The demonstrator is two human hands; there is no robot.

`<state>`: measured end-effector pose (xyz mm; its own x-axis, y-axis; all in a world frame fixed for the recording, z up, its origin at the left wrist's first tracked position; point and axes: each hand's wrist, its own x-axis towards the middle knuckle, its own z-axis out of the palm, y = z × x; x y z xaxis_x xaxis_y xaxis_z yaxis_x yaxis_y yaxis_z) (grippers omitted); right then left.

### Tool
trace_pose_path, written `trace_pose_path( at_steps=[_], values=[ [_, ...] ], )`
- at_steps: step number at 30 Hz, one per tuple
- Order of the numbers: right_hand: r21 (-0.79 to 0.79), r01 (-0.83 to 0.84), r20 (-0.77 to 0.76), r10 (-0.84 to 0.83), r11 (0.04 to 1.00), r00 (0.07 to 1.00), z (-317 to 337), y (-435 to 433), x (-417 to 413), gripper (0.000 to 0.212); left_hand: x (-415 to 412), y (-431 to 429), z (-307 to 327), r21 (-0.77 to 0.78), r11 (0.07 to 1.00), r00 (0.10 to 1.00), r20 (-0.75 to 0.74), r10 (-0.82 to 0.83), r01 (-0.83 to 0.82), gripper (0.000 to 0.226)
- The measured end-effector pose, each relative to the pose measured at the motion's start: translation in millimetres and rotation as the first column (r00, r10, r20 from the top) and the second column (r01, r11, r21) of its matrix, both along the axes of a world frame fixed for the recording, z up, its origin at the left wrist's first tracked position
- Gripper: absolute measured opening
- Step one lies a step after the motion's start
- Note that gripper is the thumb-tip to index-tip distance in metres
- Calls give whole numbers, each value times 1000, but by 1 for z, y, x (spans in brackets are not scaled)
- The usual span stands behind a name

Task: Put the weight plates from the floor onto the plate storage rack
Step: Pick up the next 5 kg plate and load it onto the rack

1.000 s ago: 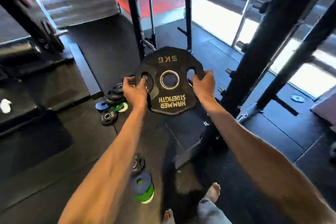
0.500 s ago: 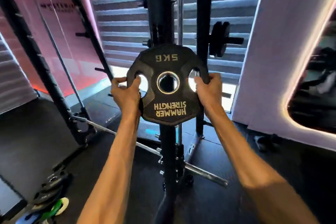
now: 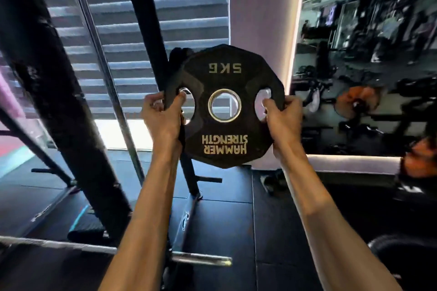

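Note:
A black 5 kg weight plate (image 3: pixel 224 78) with gold upside-down lettering is held upright in front of me at chest height. My left hand (image 3: pixel 163 118) grips its left handle slot and my right hand (image 3: pixel 282 117) grips its right handle slot. Just behind the plate's left edge runs a black rack upright (image 3: pixel 151 30), and another dark plate edge (image 3: pixel 176 54) shows there, close against the held plate. A short storage peg (image 3: pixel 209 180) sticks out low on that upright.
A thick black rack post (image 3: pixel 59 106) leans across the left. A steel barbell (image 3: pixel 194 258) lies low across the floor. A mirror (image 3: pixel 369 66) on the right reflects gym machines and a person. Black rubber floor mats (image 3: pixel 224 231) lie below.
The view has swung to the right, and the plates on the floor have left the frame. The held plate has come closer to the rack upright, with both hands keeping their grip.

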<state>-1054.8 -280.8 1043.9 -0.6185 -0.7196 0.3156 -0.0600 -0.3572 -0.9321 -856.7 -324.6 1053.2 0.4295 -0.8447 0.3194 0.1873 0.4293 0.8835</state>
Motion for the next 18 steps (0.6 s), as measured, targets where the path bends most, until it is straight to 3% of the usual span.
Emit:
trace_pose_path(
  at_steps=[7,18],
  values=[
    [34,33,35,-35,999,999,-3,-60,-63,31,-65,-64,-7,14,993,993,-26,-113,113,29],
    [27,141,132,-144,990,981,-19,-181,-88,24,-103,-206,-26,3,983,983,2,-183,183,27]
  ],
)
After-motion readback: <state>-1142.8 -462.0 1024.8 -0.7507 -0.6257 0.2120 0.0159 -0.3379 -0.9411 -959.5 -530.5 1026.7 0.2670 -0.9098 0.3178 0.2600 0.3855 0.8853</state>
